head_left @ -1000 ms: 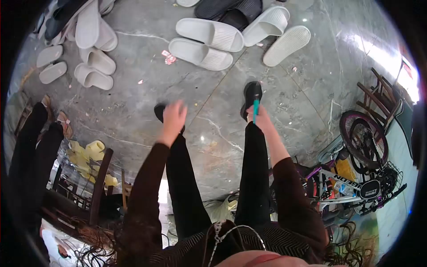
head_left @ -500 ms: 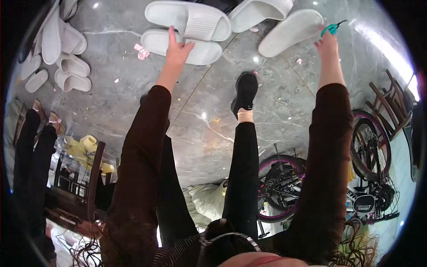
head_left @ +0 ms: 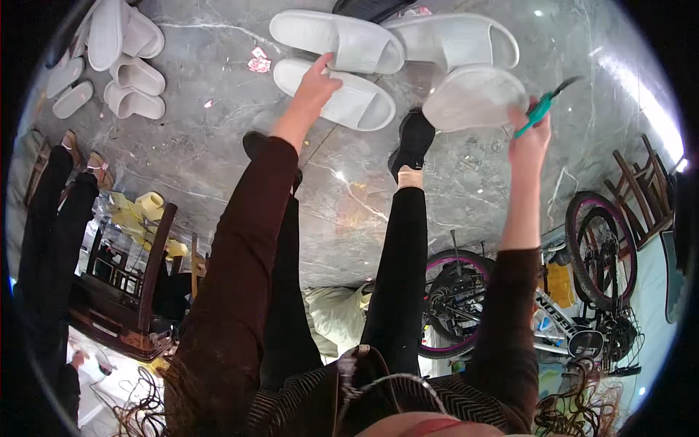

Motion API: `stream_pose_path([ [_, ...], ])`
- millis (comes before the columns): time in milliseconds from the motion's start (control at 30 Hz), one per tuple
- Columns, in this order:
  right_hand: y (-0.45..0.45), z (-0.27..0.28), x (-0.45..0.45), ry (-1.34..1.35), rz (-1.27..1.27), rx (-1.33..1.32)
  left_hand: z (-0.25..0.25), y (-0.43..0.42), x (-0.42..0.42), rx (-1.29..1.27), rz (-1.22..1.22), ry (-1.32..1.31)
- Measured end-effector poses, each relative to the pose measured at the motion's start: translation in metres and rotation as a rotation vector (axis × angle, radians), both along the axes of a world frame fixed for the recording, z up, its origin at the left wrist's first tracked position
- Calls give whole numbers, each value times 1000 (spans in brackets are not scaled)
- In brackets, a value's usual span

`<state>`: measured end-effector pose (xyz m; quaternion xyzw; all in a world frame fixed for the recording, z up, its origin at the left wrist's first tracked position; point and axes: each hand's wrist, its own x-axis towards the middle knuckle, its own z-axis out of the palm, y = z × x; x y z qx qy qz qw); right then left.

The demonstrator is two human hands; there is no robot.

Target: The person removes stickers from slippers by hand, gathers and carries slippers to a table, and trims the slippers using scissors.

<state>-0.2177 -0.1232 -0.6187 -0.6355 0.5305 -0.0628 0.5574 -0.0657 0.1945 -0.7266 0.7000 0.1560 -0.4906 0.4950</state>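
Fingers of the right hand (head_left: 530,138) close around the teal-handled cutting tool (head_left: 536,116) in the head view; its dark blade points outward, toward the floor's right edge. The thumb side of this hand meets the edge of the right-hand slipper (head_left: 473,102), which appears tilted; whether it is clear of the floor (head_left: 218,149) cannot be told.

Left hand (head_left: 309,98): index finger and thumb are spread over the left-hand slipper (head_left: 360,105); the remaining fingers are hidden, so a grip cannot be confirmed. Both slippers are located toward the floor's far edge, ahead of the black shoe (head_left: 413,142). Beyond them lie two further pale slippers, one at far left (head_left: 331,40) and one at far right (head_left: 440,42), the latter just beside the tilted slipper.

Step in hand, as judged: handling two slippers at once, one per hand. Next move, as judged, calls for a firm hold on each slipper's edge, with the blade directed away from the pale material and the wrist.
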Motion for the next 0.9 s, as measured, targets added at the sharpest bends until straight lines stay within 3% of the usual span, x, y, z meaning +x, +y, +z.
stream_pose_path([
  [167, 70, 42, -2, 27, 16, 9, 53, 15, -18, 31, 188, -31],
  [267, 101, 41, -7, 74, 59, 45, 60, 40, -27, 103, -155, 34],
  [300, 109, 42, -9, 96, 74, 33, 60, 46, -33, 108, -148, 34],
  [400, 128, 44, -5, 131, 117, 4, 36, 52, -55, 536, -750, -1050],
  [433, 134, 45, -5, 123, 106, 18, 35, 49, -54, 542, -744, -1044],
  [500, 146, 48, -11, 119, 84, 47, 35, 38, -55, 126, -674, -691],
  [633, 160, 51, -22, 165, 26, 58, -25, 29, -106, 173, -490, -584],
  [767, 169, 50, -37, 200, 8, 6, -54, 17, -120, 308, -329, -236],
  [867, 169, 47, -50, 207, 39, -25, -43, 20, -111, -44, -65, 404],
  [900, 169, 48, -52, 198, 51, -41, -37, 21, -109, -50, -65, 410],
])
